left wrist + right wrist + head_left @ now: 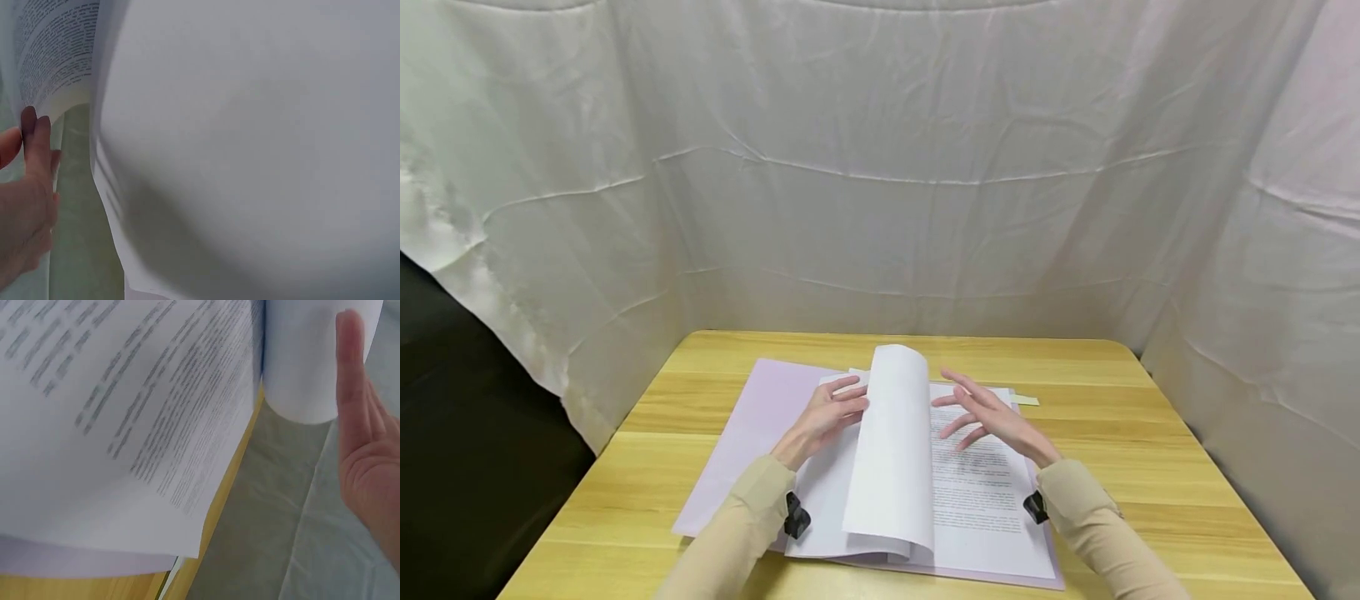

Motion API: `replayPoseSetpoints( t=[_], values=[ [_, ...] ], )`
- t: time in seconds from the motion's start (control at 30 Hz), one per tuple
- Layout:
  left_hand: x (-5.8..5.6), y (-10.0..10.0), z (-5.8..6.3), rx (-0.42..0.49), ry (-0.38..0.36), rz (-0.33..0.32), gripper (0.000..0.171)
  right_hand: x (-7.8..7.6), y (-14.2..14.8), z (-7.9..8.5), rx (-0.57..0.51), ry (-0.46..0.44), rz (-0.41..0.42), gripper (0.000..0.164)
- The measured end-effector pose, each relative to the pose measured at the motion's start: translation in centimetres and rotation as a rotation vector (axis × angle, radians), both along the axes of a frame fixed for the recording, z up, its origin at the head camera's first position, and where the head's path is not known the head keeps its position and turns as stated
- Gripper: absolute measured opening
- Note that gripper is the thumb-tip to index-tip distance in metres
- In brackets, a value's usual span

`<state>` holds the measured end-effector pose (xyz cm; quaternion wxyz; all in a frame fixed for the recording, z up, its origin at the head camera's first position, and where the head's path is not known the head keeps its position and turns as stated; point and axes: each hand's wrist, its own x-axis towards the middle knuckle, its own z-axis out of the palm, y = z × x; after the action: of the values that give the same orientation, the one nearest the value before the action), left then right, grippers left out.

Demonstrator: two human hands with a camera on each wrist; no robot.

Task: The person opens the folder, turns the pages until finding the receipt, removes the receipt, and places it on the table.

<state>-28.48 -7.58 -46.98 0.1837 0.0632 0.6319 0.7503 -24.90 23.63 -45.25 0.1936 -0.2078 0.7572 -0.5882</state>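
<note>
A lilac folder [775,417] lies opened flat on the wooden table, holding a stack of printed pages [977,492]. One white sheet [891,450] stands curled up from the stack, bending over toward the left. My left hand [829,414] pinches this sheet's edge between thumb and fingers [39,140]; printed lines show on its underside in the left wrist view. My right hand [988,417] hovers over the printed page on the right, fingers spread and fairly straight, holding nothing. In the right wrist view its finger [351,369] overlaps the curled sheet.
A pale tab [1025,400] sticks out past the folder's right edge. The wooden table [1150,467] extends on both sides. Light grey cloth [925,233] hangs behind and at the sides, and a black surface [467,433] lies at far left.
</note>
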Motion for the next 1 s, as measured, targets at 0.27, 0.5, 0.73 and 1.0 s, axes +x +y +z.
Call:
replayPoseSetpoints(
  t=[0.27, 0.5, 0.73, 1.0],
  values=[
    [-0.3, -0.8, -0.5, -0.053, -0.077, 0.157, 0.074, -0.9, 1.5, -1.8, 0.264, 0.178, -0.127, 0.058],
    [-0.6, -2.1, -1.0, -0.186, -0.069, 0.191, 0.078, -1.5, 3.0, -2.9, 0.356, 0.280, -0.188, 0.052],
    [-0.5, -3.3, -1.2, -0.445, 0.067, 0.204, 0.080, -2.0, 4.2, -3.5, 0.438, 0.298, -0.264, 0.056],
    [-0.5, -4.2, -1.2, -0.699, 0.274, 0.168, 0.079, -2.5, 4.9, -4.0, 0.542, 0.290, -0.311, 0.066]
  ],
)
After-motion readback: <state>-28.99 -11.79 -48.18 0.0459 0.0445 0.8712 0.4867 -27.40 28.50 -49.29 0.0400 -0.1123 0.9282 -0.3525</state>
